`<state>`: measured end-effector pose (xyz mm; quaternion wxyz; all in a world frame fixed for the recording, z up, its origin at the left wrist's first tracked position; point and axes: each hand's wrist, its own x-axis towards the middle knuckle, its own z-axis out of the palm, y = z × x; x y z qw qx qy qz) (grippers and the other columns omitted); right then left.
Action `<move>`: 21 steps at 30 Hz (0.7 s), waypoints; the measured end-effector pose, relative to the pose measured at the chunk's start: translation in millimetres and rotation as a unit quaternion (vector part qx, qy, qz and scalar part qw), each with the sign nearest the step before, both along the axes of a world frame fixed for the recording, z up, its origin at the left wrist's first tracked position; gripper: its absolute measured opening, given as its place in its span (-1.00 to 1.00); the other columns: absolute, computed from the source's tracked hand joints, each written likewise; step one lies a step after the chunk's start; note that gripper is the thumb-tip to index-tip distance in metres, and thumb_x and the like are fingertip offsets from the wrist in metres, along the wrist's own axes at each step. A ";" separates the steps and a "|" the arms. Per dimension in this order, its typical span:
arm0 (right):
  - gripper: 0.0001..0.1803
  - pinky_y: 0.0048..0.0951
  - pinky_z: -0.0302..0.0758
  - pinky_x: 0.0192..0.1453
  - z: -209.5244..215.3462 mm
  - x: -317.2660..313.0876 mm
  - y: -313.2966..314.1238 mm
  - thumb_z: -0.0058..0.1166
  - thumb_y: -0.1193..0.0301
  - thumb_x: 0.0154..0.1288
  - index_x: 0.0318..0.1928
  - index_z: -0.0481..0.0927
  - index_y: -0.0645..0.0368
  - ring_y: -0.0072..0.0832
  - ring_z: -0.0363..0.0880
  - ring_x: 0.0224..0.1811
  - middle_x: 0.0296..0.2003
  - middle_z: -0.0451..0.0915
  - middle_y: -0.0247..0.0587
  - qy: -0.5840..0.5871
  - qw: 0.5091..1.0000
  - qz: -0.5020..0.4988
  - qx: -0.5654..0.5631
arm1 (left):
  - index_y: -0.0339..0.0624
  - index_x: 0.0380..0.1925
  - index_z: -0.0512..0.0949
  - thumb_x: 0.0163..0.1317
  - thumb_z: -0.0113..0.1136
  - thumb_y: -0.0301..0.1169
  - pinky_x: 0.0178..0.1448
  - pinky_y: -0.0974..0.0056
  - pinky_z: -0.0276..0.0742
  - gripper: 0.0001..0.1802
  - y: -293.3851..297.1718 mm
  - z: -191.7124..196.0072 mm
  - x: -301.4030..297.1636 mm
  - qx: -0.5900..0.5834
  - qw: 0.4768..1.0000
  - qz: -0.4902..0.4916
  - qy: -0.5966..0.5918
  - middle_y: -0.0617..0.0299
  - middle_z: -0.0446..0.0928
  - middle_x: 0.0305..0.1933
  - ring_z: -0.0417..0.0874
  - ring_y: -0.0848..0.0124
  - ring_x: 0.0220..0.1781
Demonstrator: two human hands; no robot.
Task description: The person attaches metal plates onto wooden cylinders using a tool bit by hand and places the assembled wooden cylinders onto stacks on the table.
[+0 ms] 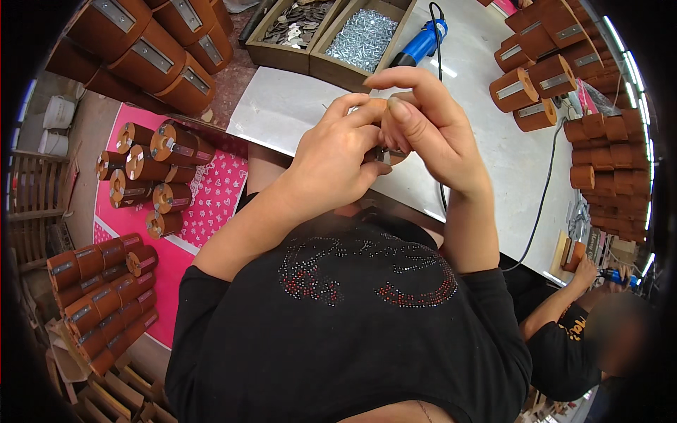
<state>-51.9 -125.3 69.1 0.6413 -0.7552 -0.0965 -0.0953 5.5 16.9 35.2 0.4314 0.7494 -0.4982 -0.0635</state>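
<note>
I'm seeing both hands raised together in front of the chest, above the near edge of the white worktable (493,162). My left hand (331,166) is curling in from the left, fingers bent and pressing together around a small brown piece (390,156); my right hand (427,130) is closing over it from the right, thumb and forefinger pinching near the top, other fingers arching above. The piece is mostly hidden between the 2 hands, only a dark sliver with a bit of metal is showing at the bottom, so I can't tell its full shape. Both hands are clamping on it, touching each other at the fingertips. Behind the hands, a blue power tool (422,44) is lying on the table with its black cord (543,204) trailing down the right side. 2 wooden trays are sitting at the far edge: the left tray (282,51) is holding dark flat metal bits, the right tray (331,67) is holding shiny screws. Brown cylinders with metal plates (525,88) are stacking up at the far right of the table, more brown cylinders (148,176) are lying on a pink patterned sheet (218,197) to the left, another pile (106,296) is lower left. A co-worker's hand (585,271) is working at the lower right with a small blue tool (620,277).
</note>
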 end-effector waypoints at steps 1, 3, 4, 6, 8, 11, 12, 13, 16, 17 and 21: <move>-0.77 -0.67 0.30 -0.56 5.8 -0.2 -0.2 -0.17 0.48 0.27 -0.07 0.33 0.25 -0.65 0.35 -0.63 -0.61 0.39 -0.36 0.000 1.000 0.000 0.000 | -0.25 -0.46 0.53 -0.26 0.27 -0.50 0.01 0.18 0.40 -0.75 0.0 -1.8 0.4 0.011 1.000 0.002 -0.020 0.24 0.45 -0.11 0.31 0.15 0.12; -0.72 -0.69 0.33 -0.52 12.7 -0.2 0.7 -0.10 0.44 0.25 -0.03 0.33 0.20 -0.65 0.39 -0.59 -0.59 0.42 -0.37 0.023 0.993 -0.018 -0.118 | -0.22 -0.45 0.53 -0.24 0.26 -0.49 0.00 0.19 0.42 -0.76 0.9 -5.9 0.4 0.022 0.999 0.005 -0.040 0.32 0.42 -0.07 0.30 0.18 0.13; -0.72 -0.69 0.33 -0.52 11.4 0.2 3.5 -0.10 0.44 0.25 -0.03 0.33 0.20 -0.65 0.39 -0.59 -0.59 0.42 -0.37 0.022 0.992 -0.018 -0.119 | -0.22 -0.44 0.53 -0.24 0.26 -0.48 0.01 0.19 0.42 -0.75 0.5 -7.5 0.1 0.013 0.999 0.012 -0.048 0.31 0.42 -0.07 0.29 0.18 0.13; -0.74 -0.72 0.28 -0.56 3.8 2.9 14.3 -0.06 0.46 0.22 -0.07 0.34 0.22 -0.72 0.36 -0.61 -0.62 0.41 -0.38 0.008 0.977 -0.177 -0.118 | -0.23 -0.44 0.53 -0.24 0.26 -0.47 0.02 0.19 0.41 -0.75 0.4 -10.3 0.5 0.003 0.998 0.021 -0.057 0.31 0.43 -0.08 0.29 0.18 0.14; -0.75 -0.73 0.26 -0.58 -3.0 3.1 19.7 -0.04 0.48 0.21 -0.10 0.34 0.24 -0.74 0.34 -0.62 -0.64 0.40 -0.39 -0.005 0.979 -0.201 -0.044 | -0.24 -0.45 0.53 -0.24 0.28 -0.45 0.05 0.20 0.38 -0.75 0.0 -12.2 2.2 -0.024 0.999 0.008 -0.035 0.29 0.43 -0.07 0.28 0.18 0.15; -0.80 -0.75 0.18 -0.63 -10.7 4.8 23.2 0.01 0.52 0.18 -0.20 0.35 0.29 -0.80 0.28 -0.68 -0.69 0.38 -0.43 -0.054 0.974 -0.209 0.066 | -0.25 -0.51 0.52 -0.25 0.30 -0.44 0.07 0.21 0.35 -0.77 0.2 -16.8 6.0 -0.065 0.998 -0.007 -0.020 0.30 0.44 -0.06 0.27 0.18 0.17; -0.83 -0.75 0.16 -0.64 -12.7 5.2 23.4 -0.03 0.50 0.21 -0.22 0.35 0.30 -0.80 0.25 -0.70 -0.70 0.36 -0.44 -0.071 0.976 -0.174 0.113 | -0.25 -0.51 0.52 -0.25 0.30 -0.44 0.07 0.21 0.35 -0.77 0.9 -16.4 5.9 -0.065 0.998 -0.006 -0.019 0.30 0.44 -0.06 0.27 0.18 0.17; -0.84 -0.74 0.14 -0.65 -14.5 5.5 22.8 -0.06 0.48 0.23 -0.23 0.36 0.32 -0.80 0.23 -0.72 -0.72 0.35 -0.44 -0.087 0.974 -0.138 0.159 | -0.25 -0.53 0.52 -0.25 0.31 -0.44 0.08 0.21 0.34 -0.78 0.9 -15.6 5.1 -0.059 0.998 -0.003 -0.012 0.30 0.43 -0.05 0.27 0.18 0.17; -0.81 -0.72 0.10 -0.68 -19.3 4.8 14.9 -0.16 0.41 0.29 -0.28 0.37 0.34 -0.78 0.17 -0.75 -0.75 0.31 -0.44 -0.112 0.969 0.007 0.222 | -0.24 -0.57 0.51 -0.26 0.31 -0.44 0.08 0.22 0.33 -0.79 2.0 -16.0 5.8 -0.053 0.999 0.001 -0.007 0.30 0.43 -0.04 0.27 0.19 0.16; -0.81 -0.72 0.10 -0.68 -20.1 5.1 11.2 -0.16 0.41 0.29 -0.28 0.37 0.34 -0.78 0.17 -0.75 -0.75 0.31 -0.44 -0.110 0.969 0.009 0.221 | -0.24 -0.58 0.51 -0.26 0.31 -0.43 0.08 0.22 0.34 -0.80 2.4 -16.2 6.1 -0.050 0.999 0.001 -0.010 0.31 0.43 -0.04 0.28 0.20 0.16; -0.69 -0.68 0.04 -0.71 -22.7 16.8 0.0 -0.27 0.33 0.34 -0.31 0.40 0.37 -0.74 0.11 -0.79 -0.79 0.25 -0.43 -0.109 0.963 0.129 0.208 | -0.21 -0.57 0.52 -0.26 0.30 -0.41 0.06 0.22 0.35 -0.80 2.6 -14.5 5.9 -0.058 0.998 0.004 0.014 0.30 0.43 -0.04 0.28 0.21 0.16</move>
